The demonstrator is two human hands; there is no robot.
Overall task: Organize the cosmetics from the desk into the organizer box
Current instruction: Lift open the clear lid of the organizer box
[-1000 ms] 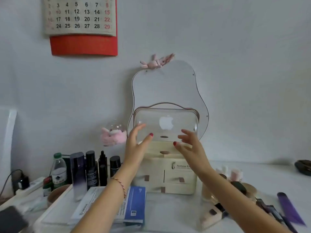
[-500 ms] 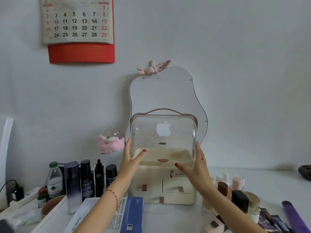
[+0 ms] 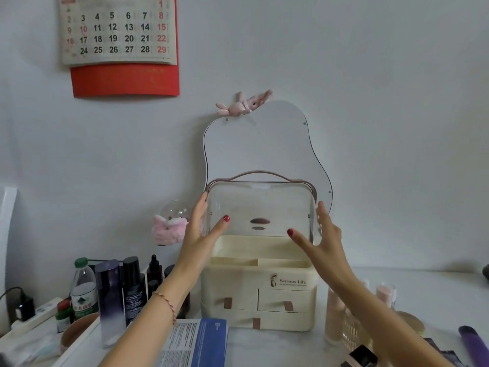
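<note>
A cream organizer box (image 3: 280, 298) with small drawers stands at the middle of the desk. Its clear lid (image 3: 259, 202) is swung up, and the top compartment is uncovered. My left hand (image 3: 198, 239) holds the lid's left edge, thumb across the front. My right hand (image 3: 320, 239) holds the right edge the same way. Dark bottles (image 3: 132, 284) and a purple bottle (image 3: 109, 295) stand left of the box. Pale pink tubes (image 3: 333, 313) and a black-capped item (image 3: 362, 356) sit to its right.
A curved mirror (image 3: 264, 144) leans on the wall behind the box, with a pink plush (image 3: 169, 229) to its left. A water bottle (image 3: 83, 290) and power strip (image 3: 34, 316) are far left. A blue-white leaflet (image 3: 198, 340) lies in front. A purple item (image 3: 473, 345) lies far right.
Both hands moved out to the lid's sides and swung the clear lid upward, uncovering the top compartment. My view has come closer to the box.
</note>
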